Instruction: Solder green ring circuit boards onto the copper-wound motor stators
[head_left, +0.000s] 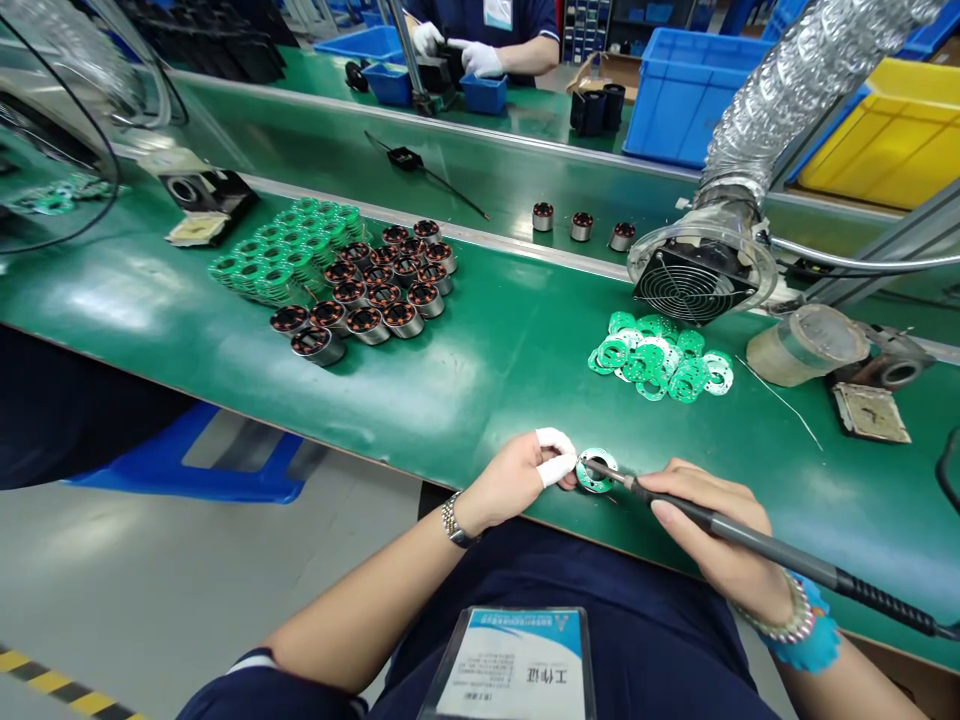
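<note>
Looking like a factory workshop for electronic and motor parts. Filling a long, glossy green workbench point(480, 385) with closely set copper-wound metal motor cores point(382, 293) and heaped ring-shaped green circuit boards point(651, 358). Working a slim dark soldering iron point(750, 537) on a single green-and-white ring board point(597, 486). Running crinkled silver foil ducting point(757, 110) down to a black, wire-grilled fan point(691, 286). Keeping big blue plastic crates point(682, 100) and a yellow plastic crate point(885, 140) behind. Placing a white-gloved person point(517, 45) across the way. Marking smooth grey flooring point(322, 550) with black-and-yellow striped tape point(64, 690).
</note>
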